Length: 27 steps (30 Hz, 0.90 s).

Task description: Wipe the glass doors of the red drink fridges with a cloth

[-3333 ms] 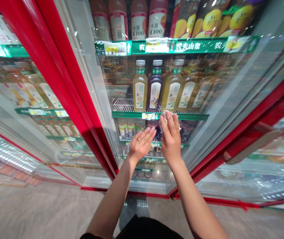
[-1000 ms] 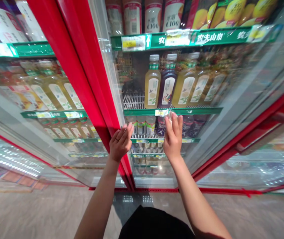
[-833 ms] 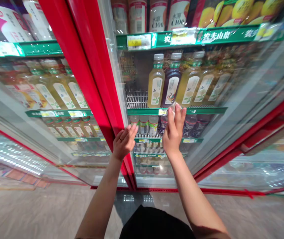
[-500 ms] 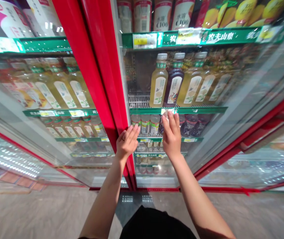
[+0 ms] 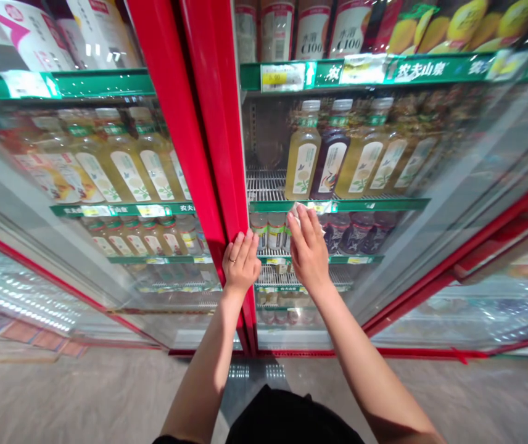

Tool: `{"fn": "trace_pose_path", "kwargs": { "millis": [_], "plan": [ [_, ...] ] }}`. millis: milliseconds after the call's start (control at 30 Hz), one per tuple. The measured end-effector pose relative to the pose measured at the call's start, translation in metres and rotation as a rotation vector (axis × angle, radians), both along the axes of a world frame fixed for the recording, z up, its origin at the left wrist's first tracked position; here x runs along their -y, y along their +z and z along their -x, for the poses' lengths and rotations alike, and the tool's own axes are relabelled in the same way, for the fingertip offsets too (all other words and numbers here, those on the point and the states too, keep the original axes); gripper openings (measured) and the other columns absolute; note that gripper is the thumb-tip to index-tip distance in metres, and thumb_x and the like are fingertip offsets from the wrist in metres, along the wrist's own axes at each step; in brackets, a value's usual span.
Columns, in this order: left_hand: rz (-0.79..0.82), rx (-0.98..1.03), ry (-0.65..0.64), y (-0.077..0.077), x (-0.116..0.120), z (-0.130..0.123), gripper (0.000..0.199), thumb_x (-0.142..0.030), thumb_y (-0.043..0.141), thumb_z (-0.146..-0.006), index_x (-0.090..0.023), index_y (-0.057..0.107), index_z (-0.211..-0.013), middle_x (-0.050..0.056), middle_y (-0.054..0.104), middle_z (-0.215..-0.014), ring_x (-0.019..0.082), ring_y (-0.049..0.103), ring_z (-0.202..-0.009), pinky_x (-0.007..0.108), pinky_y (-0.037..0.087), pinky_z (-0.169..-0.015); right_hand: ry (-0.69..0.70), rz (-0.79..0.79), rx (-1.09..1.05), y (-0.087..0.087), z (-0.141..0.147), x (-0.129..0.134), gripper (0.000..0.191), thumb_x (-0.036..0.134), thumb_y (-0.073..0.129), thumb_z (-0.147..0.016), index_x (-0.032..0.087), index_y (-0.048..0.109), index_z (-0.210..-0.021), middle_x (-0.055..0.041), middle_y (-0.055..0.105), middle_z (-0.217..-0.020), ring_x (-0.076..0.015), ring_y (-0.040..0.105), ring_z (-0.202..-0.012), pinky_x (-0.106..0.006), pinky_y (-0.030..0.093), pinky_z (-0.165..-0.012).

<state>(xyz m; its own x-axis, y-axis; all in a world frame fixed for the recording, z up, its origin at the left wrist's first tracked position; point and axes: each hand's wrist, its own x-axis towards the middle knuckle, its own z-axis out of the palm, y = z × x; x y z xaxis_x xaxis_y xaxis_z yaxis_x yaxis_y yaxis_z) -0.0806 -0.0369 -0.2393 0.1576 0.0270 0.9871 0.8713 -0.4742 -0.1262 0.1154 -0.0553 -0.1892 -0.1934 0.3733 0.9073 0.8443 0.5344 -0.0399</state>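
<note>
My right hand (image 5: pixel 309 250) presses a thin white wipe (image 5: pixel 297 209) against the glass door (image 5: pixel 271 148), just below a green shelf edge. Most of the wipe is hidden under the fingers, so whether it is paper or cloth I cannot tell. With its fingers stretched out and a ring on one of them, my left hand (image 5: pixel 240 259) rests on the red door frame (image 5: pixel 220 135) and holds nothing. Behind the glass, close above my right hand, stand a yellow juice bottle (image 5: pixel 302 160) and a dark purple bottle (image 5: pixel 332 163).
Shelves of bottled drinks fill the cooler on both sides of the frame. A red door handle (image 5: pixel 504 243) sticks out at the right. Below lies the grey floor (image 5: pixel 120 394), and the cooler's red bottom edge (image 5: pixel 292 353) runs along it.
My right hand has slid left across the glass with the white wipe, of which more now shows. My left hand stays on the red frame. The view has shifted slightly.
</note>
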Motion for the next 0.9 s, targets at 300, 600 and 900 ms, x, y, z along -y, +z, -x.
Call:
{"fn": "trace_pose_path", "kwargs": {
  "millis": [300,600,900],
  "plan": [
    [0.039,0.008,0.021,-0.001,-0.001,0.000,0.062,-0.012,0.038,-0.103,-0.016,0.050,-0.164,0.010,0.074,-0.145,0.018,0.055,-0.153,0.034,0.029,-0.137,0.054,-0.166,-0.241,0.018,0.027,-0.017,0.077,0.009,0.031,-0.111,0.048,0.012,-0.174,0.0050,0.050,-0.172,-0.0250,0.037,-0.165,-0.055,0.042,-0.134],
    [0.051,0.016,-0.032,-0.004,-0.001,0.002,0.065,-0.012,0.041,-0.102,-0.017,0.046,-0.167,0.011,0.071,-0.149,0.019,0.055,-0.153,0.034,0.029,-0.137,0.074,-0.294,-0.029,0.012,0.000,-0.012,0.067,0.013,0.063,-0.106,0.040,0.047,-0.166,-0.0019,0.078,-0.141,-0.0242,0.073,-0.126,-0.044,0.065,-0.106],
    [0.114,0.041,-0.091,-0.012,-0.004,0.003,0.065,-0.010,0.044,-0.101,-0.019,0.049,-0.165,0.010,0.069,-0.152,0.019,0.057,-0.152,0.034,0.028,-0.137,0.215,-0.318,-0.092,0.054,0.037,-0.027,0.065,0.013,0.063,-0.106,0.038,0.050,-0.164,-0.0051,0.078,-0.138,-0.0253,0.072,-0.122,-0.046,0.062,-0.105]
  ]
}}
